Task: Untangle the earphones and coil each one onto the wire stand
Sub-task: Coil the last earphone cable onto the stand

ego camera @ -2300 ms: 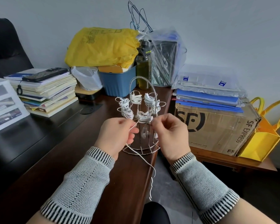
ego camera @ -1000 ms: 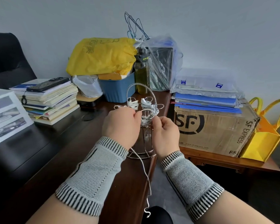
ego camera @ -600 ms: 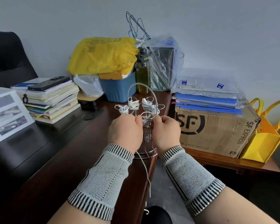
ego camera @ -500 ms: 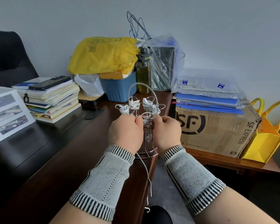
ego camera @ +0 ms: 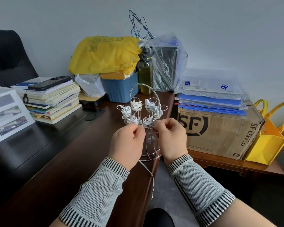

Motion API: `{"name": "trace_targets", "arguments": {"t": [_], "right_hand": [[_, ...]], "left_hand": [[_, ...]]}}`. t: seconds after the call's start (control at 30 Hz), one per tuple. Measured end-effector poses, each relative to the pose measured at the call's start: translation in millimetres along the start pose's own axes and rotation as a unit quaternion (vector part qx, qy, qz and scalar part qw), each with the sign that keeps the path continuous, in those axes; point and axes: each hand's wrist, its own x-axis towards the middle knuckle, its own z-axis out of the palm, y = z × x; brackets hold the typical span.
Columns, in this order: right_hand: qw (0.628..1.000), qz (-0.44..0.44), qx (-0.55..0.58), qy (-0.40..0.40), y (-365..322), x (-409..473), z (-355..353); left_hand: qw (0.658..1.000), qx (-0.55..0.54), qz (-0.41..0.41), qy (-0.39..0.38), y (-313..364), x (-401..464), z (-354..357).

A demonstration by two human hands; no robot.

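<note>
My left hand (ego camera: 127,143) pinches the white earphone cable (ego camera: 152,181), which trails off the desk (ego camera: 59,169) edge. My right hand (ego camera: 171,139) pinches the cable at a front hook of the wire stand (ego camera: 144,112), which carries several coiled earphones (ego camera: 135,104).

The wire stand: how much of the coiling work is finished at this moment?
Done: several white coils already sit on the wire stand. In hand: the left hand and right hand pinch one earphone cable at a front loop. Left: its loose tail hangs off the desk edge, not yet wound.
</note>
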Motion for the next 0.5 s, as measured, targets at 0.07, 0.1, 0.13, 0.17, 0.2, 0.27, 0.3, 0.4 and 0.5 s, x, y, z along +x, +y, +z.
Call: {"name": "trace_targets", "arguments": {"t": [0.07,0.1,0.13,0.17,0.2,0.27,0.3,0.4,0.5], "right_hand": [[0.998,-0.061,-0.024,-0.021,6.2,-4.9,-1.5],[0.994,-0.098,-0.042,-0.03,10.2,-6.7,-1.6],[0.988,-0.137,-0.064,-0.037,13.5,-8.7,-1.9],[0.98,-0.175,-0.087,-0.042,16.4,-10.7,-2.2],[0.971,-0.21,-0.106,-0.048,18.4,-12.7,-2.4],[0.956,-0.255,-0.129,-0.073,19.7,-15.7,-3.0],[0.951,-0.264,-0.134,-0.087,19.5,-16.8,-3.5],[0.949,-0.267,-0.13,-0.108,20.9,-16.8,-2.6],[0.948,-0.275,-0.133,-0.094,23.7,-17.0,0.4]], "left_hand": [[1.0,-0.027,-0.002,-0.016,0.4,-1.5,-2.5],[0.999,-0.041,-0.001,-0.026,1.0,-2.6,-3.6],[0.998,-0.055,0.003,-0.036,1.5,-4.0,-4.6],[0.997,-0.068,0.005,-0.045,2.4,-5.0,-5.5],[0.995,-0.082,0.005,-0.055,2.9,-5.6,-6.6],[0.991,-0.108,0.0,-0.077,2.7,-3.9,-8.4],[0.989,-0.115,-0.002,-0.088,1.9,-2.5,-9.4],[0.986,-0.115,0.005,-0.122,-0.5,0.8,-12.0],[0.985,-0.093,0.026,-0.145,-2.3,1.9,-13.2]]}}
